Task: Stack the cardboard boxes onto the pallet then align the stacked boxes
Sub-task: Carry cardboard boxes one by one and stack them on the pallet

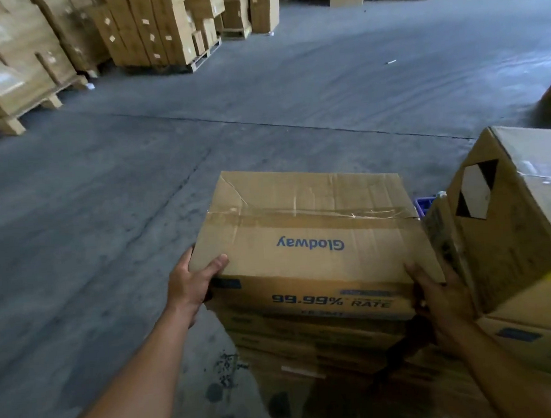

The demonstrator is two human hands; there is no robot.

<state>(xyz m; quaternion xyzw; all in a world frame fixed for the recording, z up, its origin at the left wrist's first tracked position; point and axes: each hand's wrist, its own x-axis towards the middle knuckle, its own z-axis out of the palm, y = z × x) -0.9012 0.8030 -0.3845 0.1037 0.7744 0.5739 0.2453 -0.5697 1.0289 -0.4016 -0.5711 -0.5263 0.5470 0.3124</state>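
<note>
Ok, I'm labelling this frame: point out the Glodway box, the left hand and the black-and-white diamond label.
Glodway box (306, 236): head view, top face above the logo.
Left hand (192, 283): head view, back of the hand.
Diamond label (477, 189): head view, its white middle.

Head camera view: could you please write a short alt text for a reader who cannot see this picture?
Two bare hands, the left hand and the right hand, hold the near corners of a brown cardboard box printed "Glodway", which sits on top of a stack of similar boxes. A taller brown cardboard box with a black and white diamond label stands to its right. Beyond lies a grey concrete warehouse floor.
</note>
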